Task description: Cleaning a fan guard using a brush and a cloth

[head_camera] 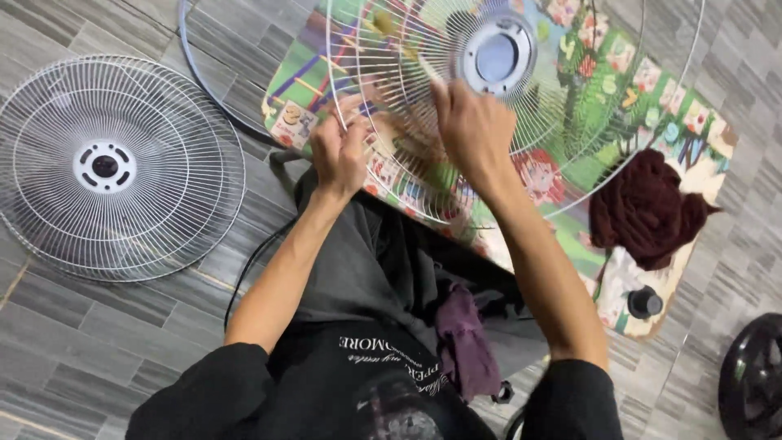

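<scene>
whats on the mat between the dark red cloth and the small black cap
In the head view, nothing lies between the dark red cloth and the small black cap: only a bare stretch of the colourful printed mat shows there.

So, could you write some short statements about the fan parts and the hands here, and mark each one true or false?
1. The left hand holds the rim of the wire fan grille above the colourful mat. True.
2. The right hand rests on the second grille on the floor. False: it touches the wires of the held grille; the second grille lies untouched to the left.
3. A dark red cloth lies on the mat. True.
4. The small black cap sits on top of the dark red cloth. False: it stands apart from it, near the mat's edge.
5. A purple cloth lies on the person's lap. True.
</scene>
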